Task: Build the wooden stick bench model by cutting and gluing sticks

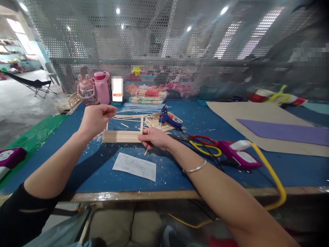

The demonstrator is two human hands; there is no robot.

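My right hand (pixel 155 138) grips the right end of a small frame of wooden sticks (pixel 122 136), thumb on its front. The frame has a solid row of sticks along its lower part and thin uprights rising at both ends. Below the fingers of this hand pokes a short stick (pixel 146 151). My left hand (pixel 97 116) is raised over the frame's left end, its fingertips pinched together; whatever they hold is too small to make out. Behind the right hand, a blue glue gun (pixel 168 118) rests on another stick piece (pixel 151 122). A white paper sheet (pixel 135 167) lies in front.
Scissors with red and yellow handles (pixel 205 147) and a purple power strip (pixel 239 156) with a yellow cable lie to the right. Loose sticks (pixel 128 117) and bagged sticks (pixel 149 96) lie behind. Pink bottles (pixel 102 89) and a lit phone (pixel 117 91) stand at the back left.
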